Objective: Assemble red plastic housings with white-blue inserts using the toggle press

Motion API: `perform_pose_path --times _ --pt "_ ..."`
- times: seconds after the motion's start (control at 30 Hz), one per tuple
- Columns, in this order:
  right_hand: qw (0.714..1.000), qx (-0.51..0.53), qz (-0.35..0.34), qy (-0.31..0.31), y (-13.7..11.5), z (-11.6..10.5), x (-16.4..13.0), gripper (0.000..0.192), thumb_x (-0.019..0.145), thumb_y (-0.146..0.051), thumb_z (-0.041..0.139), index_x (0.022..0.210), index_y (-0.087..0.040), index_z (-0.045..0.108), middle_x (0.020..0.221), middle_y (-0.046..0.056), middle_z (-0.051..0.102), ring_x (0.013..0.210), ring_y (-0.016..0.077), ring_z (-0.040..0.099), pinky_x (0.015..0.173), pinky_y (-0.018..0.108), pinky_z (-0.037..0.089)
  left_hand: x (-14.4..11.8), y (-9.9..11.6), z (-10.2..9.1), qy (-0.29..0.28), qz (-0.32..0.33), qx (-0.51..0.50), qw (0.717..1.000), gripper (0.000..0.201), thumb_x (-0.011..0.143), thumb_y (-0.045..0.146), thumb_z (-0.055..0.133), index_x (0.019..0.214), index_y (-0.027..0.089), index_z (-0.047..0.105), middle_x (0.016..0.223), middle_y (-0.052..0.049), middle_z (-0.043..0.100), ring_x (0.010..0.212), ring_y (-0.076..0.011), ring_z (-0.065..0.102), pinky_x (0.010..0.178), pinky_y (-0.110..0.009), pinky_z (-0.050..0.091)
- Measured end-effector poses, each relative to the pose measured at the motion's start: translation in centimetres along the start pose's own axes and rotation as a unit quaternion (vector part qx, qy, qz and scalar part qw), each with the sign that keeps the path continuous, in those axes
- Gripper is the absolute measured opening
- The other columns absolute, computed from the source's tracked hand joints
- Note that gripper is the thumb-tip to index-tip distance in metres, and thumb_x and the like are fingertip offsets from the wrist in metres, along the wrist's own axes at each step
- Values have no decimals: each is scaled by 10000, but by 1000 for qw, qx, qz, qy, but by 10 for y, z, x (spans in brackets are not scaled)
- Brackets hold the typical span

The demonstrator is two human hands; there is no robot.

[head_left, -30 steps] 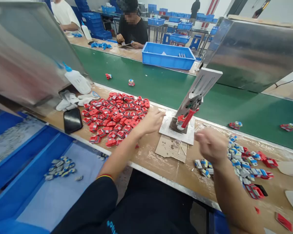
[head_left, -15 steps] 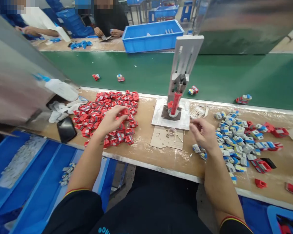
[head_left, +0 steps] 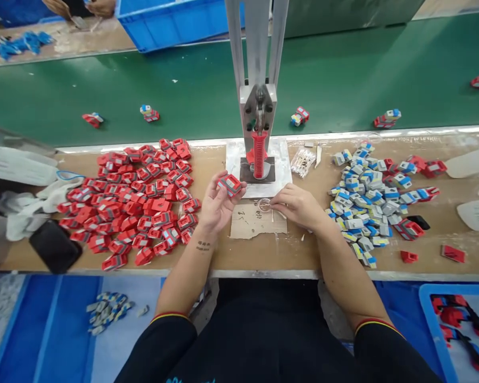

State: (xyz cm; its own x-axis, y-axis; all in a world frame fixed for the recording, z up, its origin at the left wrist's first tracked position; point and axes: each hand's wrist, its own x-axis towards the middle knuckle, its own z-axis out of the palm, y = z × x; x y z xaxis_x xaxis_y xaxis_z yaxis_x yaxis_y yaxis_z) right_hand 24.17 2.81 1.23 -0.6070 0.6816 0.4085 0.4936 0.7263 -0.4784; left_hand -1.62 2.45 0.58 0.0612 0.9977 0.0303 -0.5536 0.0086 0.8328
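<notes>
Seen from my head camera: my left hand [head_left: 217, 205] holds one red plastic block [head_left: 230, 184] up off the desk [head_left: 263, 255], the fingers [head_left: 239, 187] pinched on its edges; the block is boxy, with a pale striped face turned up. It sits just in front of the small hand press [head_left: 257, 114], whose bare metal frame rises from a flat grey base plate [head_left: 281, 159] and whose ribbed red handle [head_left: 258, 154] hangs straight down. My right hand [head_left: 299, 205] lies low over a torn scrap of brown cardboard [head_left: 249, 223], fingertips drawn together on a thin wire ring [head_left: 264, 204]; whether they truly grip it I cannot tell. A few tiny metal bits lie on the cardboard.

To my left, a wide heap of red blocks [head_left: 139, 199] spreads across the glossy, tape-covered desk, beside white cloth gloves [head_left: 27, 205] and a black phone [head_left: 55, 246]. To my right lies a looser heap of grey, blue and yellow pieces [head_left: 363, 197], some red ones mixed in at its edge. Beyond the desk runs a matte green conveyor belt [head_left: 183, 85] bearing several assembled pieces well apart. A blue crate [head_left: 171, 24] stands on the far side, where another person's hands [head_left: 88, 7] work.
</notes>
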Motion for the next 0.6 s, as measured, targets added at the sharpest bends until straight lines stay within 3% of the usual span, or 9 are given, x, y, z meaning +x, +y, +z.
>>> perform_pose_path --times 0.13,0.23,0.37,0.5,0.6 --pt "996 -29 -25 80 -5 14 6 159 1021 -205 645 919 -240 762 857 23 816 772 192 628 713 331 517 -2 -10 -15 0 63 62 996 474 792 480 932 1146 319 661 1034 1 762 923 -163 775 846 -316 659" --pt "995 -23 -38 89 -12 21 10 134 1010 -179 654 932 -234 748 816 17 804 748 184 622 693 321 523 -1 -13 -18 9 121 123 985 516 739 403 982 1123 299 653 1037 9 755 933 -136 764 862 -268 644" --pt "996 1 -36 84 -17 26 11 120 986 -143 653 946 -221 736 771 28 777 758 190 631 673 312 528 -1 -12 -15 4 162 192 968 568 697 385 1006 1156 258 696 1105 -37 755 996 -173 775 853 -273 649" --pt "997 37 -23 67 -17 19 9 138 952 -120 666 914 -234 732 796 19 787 768 191 641 690 319 535 -3 -12 -11 -23 211 225 951 474 736 340 984 1119 250 722 1127 -48 748 1028 -187 781 874 -299 652" --pt "991 63 4 117 -18 4 5 129 935 -132 689 889 -247 728 781 8 773 739 183 644 653 317 522 -5 -12 -7 -35 249 249 935 418 773 317 959 1097 248 703 1141 -58 739 1076 -200 775 894 -318 647"
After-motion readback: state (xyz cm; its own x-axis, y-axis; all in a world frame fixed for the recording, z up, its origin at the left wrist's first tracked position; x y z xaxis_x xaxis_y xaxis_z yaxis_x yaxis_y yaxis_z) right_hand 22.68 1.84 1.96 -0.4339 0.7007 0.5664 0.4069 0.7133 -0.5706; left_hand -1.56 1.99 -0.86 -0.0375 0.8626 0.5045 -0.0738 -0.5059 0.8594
